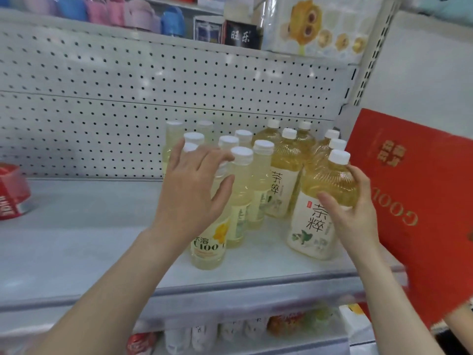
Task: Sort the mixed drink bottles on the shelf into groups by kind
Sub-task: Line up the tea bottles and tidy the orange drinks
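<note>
A: Rt hand [358, 213], what's it on?
B: Front amber tea bottle, clear plastic w/ white cap & cream label [308, 234]. Thumb across the label, fingers [361, 178] curled round the shoulder. It's at front rt of the white metal shelf [76, 239], just ahead of the other amber tea bottles [284, 180]. Can't tell if the base is lifted.
A: Lt hand [194, 190]?
B: Spread wide & straight over the front pale-yellow slim bottle w/ yellow-flower label [207, 249]. Touching it, no grip closed. Same-kind pale bottles [261, 175] packed behind.
A: Handling?
B: Both look full, so prob. heavyish. Thin plastic, walls likely give if squeezed; smooth label may slip. Textured shoulder looks the best hold on the amber one. Slim one: take mid-body, not the cap.
A: Risk?
B: Rows tight, bottles touching; a nudge could topple neighbours. Red card [414, 188] close on rt.
</note>
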